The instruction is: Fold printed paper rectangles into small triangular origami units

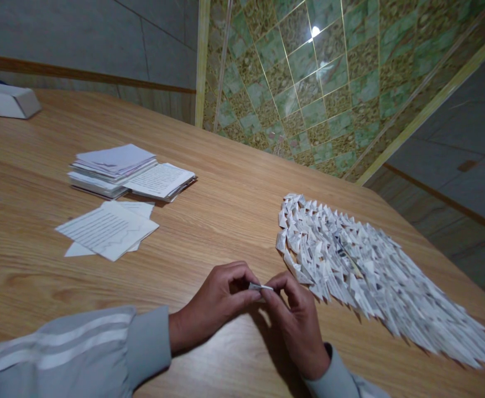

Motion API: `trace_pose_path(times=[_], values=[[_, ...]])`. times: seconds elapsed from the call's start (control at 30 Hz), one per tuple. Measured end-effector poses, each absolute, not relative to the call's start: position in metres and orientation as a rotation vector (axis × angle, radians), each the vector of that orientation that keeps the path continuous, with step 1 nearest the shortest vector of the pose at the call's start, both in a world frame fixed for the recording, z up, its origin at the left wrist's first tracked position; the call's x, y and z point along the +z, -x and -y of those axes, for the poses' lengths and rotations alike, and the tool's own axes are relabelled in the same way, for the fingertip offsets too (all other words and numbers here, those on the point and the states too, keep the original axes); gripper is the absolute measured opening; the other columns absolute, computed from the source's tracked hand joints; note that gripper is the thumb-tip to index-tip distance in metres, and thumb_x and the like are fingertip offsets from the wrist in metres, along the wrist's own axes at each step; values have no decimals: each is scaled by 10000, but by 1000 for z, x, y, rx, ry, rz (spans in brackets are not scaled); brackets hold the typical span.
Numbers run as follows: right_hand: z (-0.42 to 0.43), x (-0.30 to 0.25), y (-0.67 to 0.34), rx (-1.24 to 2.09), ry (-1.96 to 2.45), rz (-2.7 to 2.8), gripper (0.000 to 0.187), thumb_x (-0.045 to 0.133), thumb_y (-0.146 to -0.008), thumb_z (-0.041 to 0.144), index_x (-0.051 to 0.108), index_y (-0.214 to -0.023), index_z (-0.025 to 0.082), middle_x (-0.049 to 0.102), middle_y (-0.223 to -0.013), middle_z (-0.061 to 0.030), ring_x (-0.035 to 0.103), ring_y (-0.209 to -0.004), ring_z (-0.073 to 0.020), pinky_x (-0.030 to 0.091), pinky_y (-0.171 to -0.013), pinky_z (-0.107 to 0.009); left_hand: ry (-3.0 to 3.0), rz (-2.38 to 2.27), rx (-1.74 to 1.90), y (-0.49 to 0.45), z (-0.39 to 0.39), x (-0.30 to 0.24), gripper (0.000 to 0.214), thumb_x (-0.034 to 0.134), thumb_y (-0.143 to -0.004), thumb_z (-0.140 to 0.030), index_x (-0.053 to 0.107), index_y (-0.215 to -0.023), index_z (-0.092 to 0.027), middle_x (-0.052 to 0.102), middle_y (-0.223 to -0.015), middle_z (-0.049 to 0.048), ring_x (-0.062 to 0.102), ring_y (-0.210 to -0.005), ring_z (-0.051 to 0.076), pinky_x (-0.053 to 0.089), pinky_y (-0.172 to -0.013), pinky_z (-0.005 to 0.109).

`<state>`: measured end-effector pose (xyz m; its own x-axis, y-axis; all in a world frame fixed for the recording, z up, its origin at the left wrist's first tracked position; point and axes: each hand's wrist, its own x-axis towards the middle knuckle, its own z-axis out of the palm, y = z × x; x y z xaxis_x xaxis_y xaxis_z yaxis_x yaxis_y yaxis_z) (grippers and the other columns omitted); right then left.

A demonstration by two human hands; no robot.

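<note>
Between my two hands, a little above the table, is a small folded piece of white paper (261,287), seen nearly edge-on. My left hand (224,296) pinches its left end between thumb and fingers. The right end is pinched by my right hand (294,315). Just right of my right hand lie many folded paper pieces (342,249), set in close rows running toward the lower right. A few loose sheets of printed paper (107,228) lie to the left, beyond my left sleeve.
Behind the loose sheets stands a stack of cut paper (113,166), with a smaller printed pile (163,179) against its right side. A white box (5,99) sits at the far left of the wooden table (221,221). Past the table's back edge is a tiled wall (292,83).
</note>
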<state>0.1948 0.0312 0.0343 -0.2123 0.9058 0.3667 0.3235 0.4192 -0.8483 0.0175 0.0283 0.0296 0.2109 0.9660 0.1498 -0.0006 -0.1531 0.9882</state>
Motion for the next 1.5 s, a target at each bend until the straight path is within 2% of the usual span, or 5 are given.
trace_pose_path(times=[0.53, 0.8, 0.93, 1.27, 1.5], values=[[-34, 30, -198, 960, 1101, 1768, 288, 550, -961, 361, 567, -724, 198, 534, -645, 30, 496, -602, -133, 369, -550, -241, -1342, -978, 1009, -20, -29, 29, 133, 715, -738, -269, 673, -777, -149, 608, -687, -6, 523, -673, 155, 392, -608, 257], [-39, 28, -196, 1225, 1091, 1538, 357, 592, -927, 485, 545, -724, 196, 507, -645, 37, 467, -611, -127, 387, -570, -242, -1188, -910, 906, -21, -31, 23, 223, 683, -767, -351, 588, -722, -154, 591, -603, -16, 529, -536, 123, 434, -509, 239], [-37, 30, -195, 1257, 1063, 1537, 323, 641, -889, 495, 593, -799, 188, 563, -699, 16, 515, -655, -146, 416, -602, -259, -1187, -902, 906, -20, -30, 23, 232, 693, -760, -348, 586, -696, -152, 587, -589, -19, 518, -521, 113, 432, -496, 229], [-40, 29, -197, 1287, 1071, 1540, 356, 700, -849, 481, 574, -705, 181, 559, -647, 17, 486, -618, -135, 395, -593, -266, -1177, -892, 917, -21, -29, 19, 233, 709, -774, -351, 638, -729, -135, 607, -594, -12, 555, -518, 120, 463, -509, 242], [-44, 31, -196, 1344, 1026, 1443, 332, 687, -847, 504, 606, -856, 181, 591, -750, 5, 534, -677, -143, 437, -645, -274, -1181, -926, 1007, -16, -32, 23, 264, 703, -815, -383, 621, -718, -152, 628, -600, -2, 564, -530, 123, 449, -522, 236]])
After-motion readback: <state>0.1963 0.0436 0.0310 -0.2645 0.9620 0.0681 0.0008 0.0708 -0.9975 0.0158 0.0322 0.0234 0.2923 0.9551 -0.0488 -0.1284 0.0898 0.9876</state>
